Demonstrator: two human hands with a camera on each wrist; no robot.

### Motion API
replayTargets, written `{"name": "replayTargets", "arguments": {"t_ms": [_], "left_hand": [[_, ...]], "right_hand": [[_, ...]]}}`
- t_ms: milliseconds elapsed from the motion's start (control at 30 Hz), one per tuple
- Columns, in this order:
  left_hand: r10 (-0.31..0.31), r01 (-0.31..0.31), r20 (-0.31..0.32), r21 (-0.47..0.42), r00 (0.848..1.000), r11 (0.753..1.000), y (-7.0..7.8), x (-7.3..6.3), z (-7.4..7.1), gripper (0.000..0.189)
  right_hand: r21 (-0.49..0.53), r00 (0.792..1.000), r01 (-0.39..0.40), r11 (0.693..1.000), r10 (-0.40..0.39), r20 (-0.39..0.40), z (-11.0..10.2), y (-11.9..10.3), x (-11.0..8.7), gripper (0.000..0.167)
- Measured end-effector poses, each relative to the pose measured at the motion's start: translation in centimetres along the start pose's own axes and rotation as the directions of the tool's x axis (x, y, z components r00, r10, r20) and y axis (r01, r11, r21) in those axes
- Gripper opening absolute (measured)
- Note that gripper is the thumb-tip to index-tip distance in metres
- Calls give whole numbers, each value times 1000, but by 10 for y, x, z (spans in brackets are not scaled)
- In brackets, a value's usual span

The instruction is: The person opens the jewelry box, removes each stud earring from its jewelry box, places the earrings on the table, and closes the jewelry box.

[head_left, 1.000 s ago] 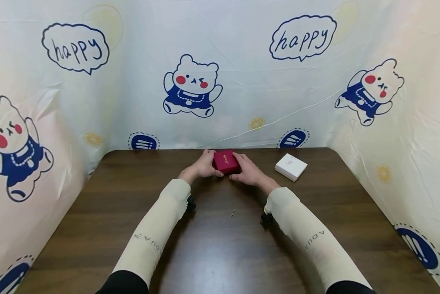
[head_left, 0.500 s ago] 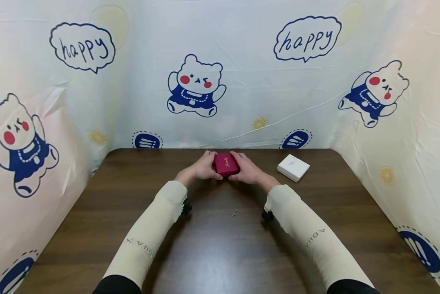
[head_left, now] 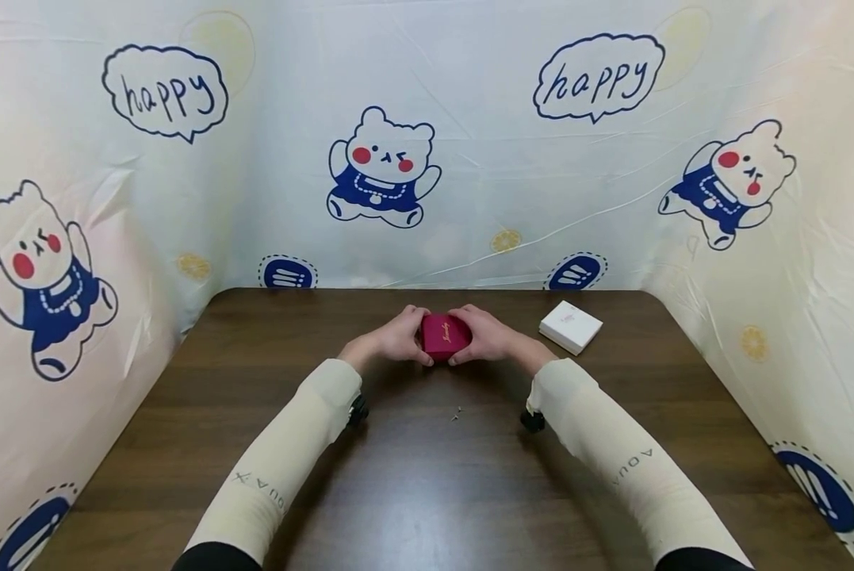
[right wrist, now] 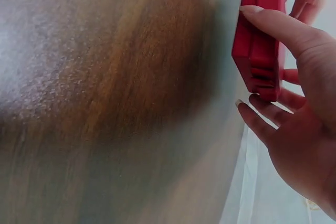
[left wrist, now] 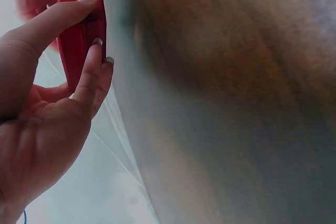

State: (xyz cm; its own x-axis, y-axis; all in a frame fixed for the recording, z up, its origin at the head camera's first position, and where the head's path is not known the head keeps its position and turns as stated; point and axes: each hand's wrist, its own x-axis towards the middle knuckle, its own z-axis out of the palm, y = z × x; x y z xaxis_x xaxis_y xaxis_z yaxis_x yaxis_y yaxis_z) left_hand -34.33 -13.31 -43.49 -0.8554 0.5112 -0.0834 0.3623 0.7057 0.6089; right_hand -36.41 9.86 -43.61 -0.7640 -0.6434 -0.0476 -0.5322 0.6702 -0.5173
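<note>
A small red jewelry box [head_left: 446,336] with gold lettering on its lid is between my two hands near the far side of the table. My left hand [head_left: 401,336] grips its left side, thumb at the front and fingers behind. On the opposite side my right hand [head_left: 489,336] holds it the same way. Both wrist views show the lid down on the red box [left wrist: 73,51], with a seam along the side of the box [right wrist: 257,51]. Whether its underside touches the table cannot be told. Tiny shiny pieces [head_left: 457,414], too small to identify, lie nearer me.
A white square box [head_left: 571,327] with faint print rests on the brown wooden table [head_left: 427,492], right of my right hand. Behind the table and along its sides hangs a pale curtain [head_left: 469,174] with cartoon bears.
Both hands have brought the red jewelry box a little closer to me and slightly to the right. The white box and the tiny pieces stay on the table.
</note>
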Motion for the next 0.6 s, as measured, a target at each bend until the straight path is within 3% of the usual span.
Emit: {"name": "replayTargets", "arguments": {"t_ms": [600], "left_hand": [[2,-3,51,12,999,1000,-3,-11,18,92]], "right_hand": [[-35,999,27,999,-26,28,10,-2,-14,84]]}}
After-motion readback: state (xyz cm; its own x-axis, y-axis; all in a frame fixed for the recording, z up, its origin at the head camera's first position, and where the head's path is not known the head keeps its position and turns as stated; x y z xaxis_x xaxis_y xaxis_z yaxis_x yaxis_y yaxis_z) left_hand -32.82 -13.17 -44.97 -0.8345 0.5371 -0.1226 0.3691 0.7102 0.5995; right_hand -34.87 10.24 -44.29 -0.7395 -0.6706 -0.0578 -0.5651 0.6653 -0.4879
